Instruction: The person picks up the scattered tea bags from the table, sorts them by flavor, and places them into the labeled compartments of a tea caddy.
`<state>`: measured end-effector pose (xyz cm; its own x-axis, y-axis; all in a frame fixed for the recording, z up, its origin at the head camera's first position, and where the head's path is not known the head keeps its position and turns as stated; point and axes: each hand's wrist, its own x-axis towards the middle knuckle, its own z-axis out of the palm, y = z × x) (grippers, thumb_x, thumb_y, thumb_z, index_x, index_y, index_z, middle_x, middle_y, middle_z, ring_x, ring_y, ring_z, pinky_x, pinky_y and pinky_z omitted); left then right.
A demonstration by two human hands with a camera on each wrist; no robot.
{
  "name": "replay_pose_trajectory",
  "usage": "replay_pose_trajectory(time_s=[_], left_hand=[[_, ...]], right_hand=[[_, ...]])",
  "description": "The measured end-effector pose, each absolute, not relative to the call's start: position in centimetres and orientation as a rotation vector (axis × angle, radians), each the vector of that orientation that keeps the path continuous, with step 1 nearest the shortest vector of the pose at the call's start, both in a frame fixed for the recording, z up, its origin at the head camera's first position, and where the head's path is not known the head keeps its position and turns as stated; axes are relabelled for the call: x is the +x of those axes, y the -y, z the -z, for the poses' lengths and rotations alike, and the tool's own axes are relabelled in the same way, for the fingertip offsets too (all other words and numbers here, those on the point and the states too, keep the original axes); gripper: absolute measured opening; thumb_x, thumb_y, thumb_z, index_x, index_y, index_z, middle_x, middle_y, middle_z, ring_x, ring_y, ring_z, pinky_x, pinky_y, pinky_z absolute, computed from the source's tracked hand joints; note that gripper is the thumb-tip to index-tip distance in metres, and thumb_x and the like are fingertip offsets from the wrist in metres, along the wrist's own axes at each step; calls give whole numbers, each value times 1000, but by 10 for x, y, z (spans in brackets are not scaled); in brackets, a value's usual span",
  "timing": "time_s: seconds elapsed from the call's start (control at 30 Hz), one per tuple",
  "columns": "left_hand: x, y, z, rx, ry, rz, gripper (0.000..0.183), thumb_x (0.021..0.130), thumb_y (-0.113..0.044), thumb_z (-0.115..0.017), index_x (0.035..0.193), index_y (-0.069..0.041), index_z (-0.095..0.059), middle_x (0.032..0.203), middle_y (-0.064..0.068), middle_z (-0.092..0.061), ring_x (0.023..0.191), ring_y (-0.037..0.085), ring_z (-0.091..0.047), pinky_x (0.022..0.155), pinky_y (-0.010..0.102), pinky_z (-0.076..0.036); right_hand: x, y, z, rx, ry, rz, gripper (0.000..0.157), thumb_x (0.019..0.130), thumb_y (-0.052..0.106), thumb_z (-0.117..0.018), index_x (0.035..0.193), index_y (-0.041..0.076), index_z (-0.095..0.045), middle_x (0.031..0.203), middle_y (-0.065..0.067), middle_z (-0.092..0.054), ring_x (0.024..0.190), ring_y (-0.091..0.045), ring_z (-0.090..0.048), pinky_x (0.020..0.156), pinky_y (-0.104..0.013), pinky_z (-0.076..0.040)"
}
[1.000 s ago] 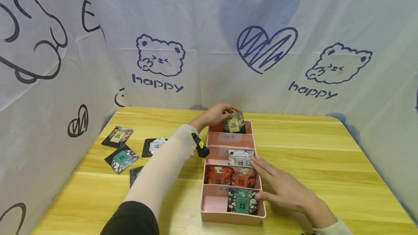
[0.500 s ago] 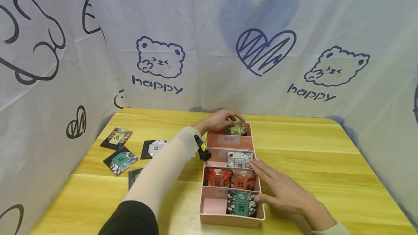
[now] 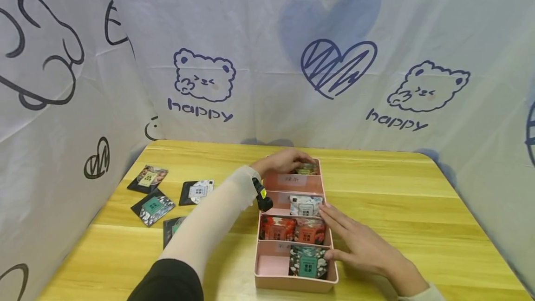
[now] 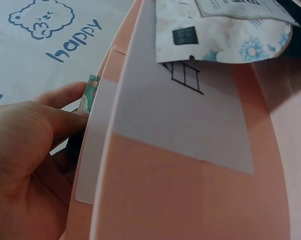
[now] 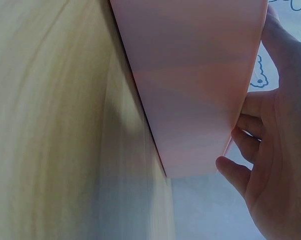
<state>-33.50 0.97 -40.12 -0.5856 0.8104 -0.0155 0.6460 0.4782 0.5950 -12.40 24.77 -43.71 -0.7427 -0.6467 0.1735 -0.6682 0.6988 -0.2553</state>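
Observation:
A pink compartment box (image 3: 296, 283) stands lengthwise on the table. At its far end my left hand (image 3: 286, 160) reaches into the last compartment and pinches a yellow-labelled tea sachet (image 3: 307, 169), which is mostly down inside. In the left wrist view, the thumb and a finger of that hand (image 4: 28, 135) grip the edge of the sachet (image 4: 88, 97) behind a divider. My right hand (image 3: 368, 247) rests along the box's right rim with fingers extended; in the right wrist view its fingertips (image 5: 250, 117) touch the rim.
Inside the box lie a white sachet (image 3: 306, 206), two red sachets (image 3: 277, 229) and a green-labelled sachet (image 3: 308, 262). Left on the table are loose sachets: yellow-labelled (image 3: 147, 178), green-labelled (image 3: 152, 206), white (image 3: 197, 192), and one partly under the left sleeve (image 3: 169, 231).
My left hand has lowered the yellow-labelled tea sachet into the far compartment and shifted slightly right. The right hand stays on the rim.

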Motion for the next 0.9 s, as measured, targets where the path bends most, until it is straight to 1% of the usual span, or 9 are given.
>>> replay_pose_trajectory(time_s=[0.1,0.17,0.3,0.33,0.4,0.53,0.6,0.77,0.9], left_hand=[[-333,-9,402,1227,-2417,-805,38,105,-7,-41,140,-12,-55,134,7,-58,74,15,-53,71,24,-46],[-333,-8,401,1211,-2421,-812,38,105,-9,-43,142,-13,-53,137,5,-57,83,11,-58,77,22,-48],[-331,-4,396,1184,-2457,-837,39,104,-12,-48,143,-11,-51,135,5,-59,100,11,-63,89,24,-50],[-330,-3,394,1179,-2466,-846,40,104,-12,-49,143,-11,-51,135,6,-60,105,12,-63,92,25,-49],[-330,0,391,1183,-2480,-860,41,103,-12,-51,143,-8,-50,133,8,-61,107,16,-64,94,28,-49],[-328,6,387,1176,-2474,-901,42,102,-16,-53,143,-7,-50,134,9,-59,118,19,-59,100,29,-46],[-328,10,386,1170,-2466,-934,43,102,-19,-54,143,-8,-50,135,10,-59,120,19,-57,101,29,-45],[-324,21,383,1153,-2454,-1030,44,101,-26,-56,143,-10,-52,134,10,-60,119,19,-57,101,31,-46],[-319,31,380,1100,-2465,-1089,44,101,-28,-58,141,-11,-54,132,7,-61,119,18,-58,101,33,-46]], right_hand=[[-124,-247,438,1099,2831,-473,89,89,53,-64,157,15,-23,162,-5,-20,140,-30,-34,101,-49,-45],[-124,-247,438,1102,2831,-473,89,89,53,-64,157,15,-23,162,-5,-20,139,-30,-35,101,-49,-45],[-125,-247,438,1106,2824,-460,89,89,53,-65,157,14,-23,162,-6,-20,139,-31,-35,101,-50,-45],[-125,-247,437,1106,2823,-457,89,89,53,-65,157,14,-23,162,-5,-20,139,-31,-35,101,-50,-45],[-125,-247,437,1102,2822,-452,89,89,53,-65,157,14,-23,162,-5,-20,140,-30,-34,101,-50,-45],[-125,-247,437,1097,2825,-448,89,89,54,-65,157,14,-23,161,-5,-21,140,-30,-33,101,-50,-44],[-125,-247,437,1098,2826,-449,89,89,53,-65,157,14,-23,161,-6,-20,140,-31,-33,101,-50,-44],[-125,-246,437,1103,2816,-449,89,89,52,-65,157,13,-24,161,-6,-21,141,-30,-32,101,-50,-44],[-125,-246,437,1105,2810,-445,89,89,52,-66,156,12,-25,161,-6,-21,141,-31,-32,101,-50,-44]])
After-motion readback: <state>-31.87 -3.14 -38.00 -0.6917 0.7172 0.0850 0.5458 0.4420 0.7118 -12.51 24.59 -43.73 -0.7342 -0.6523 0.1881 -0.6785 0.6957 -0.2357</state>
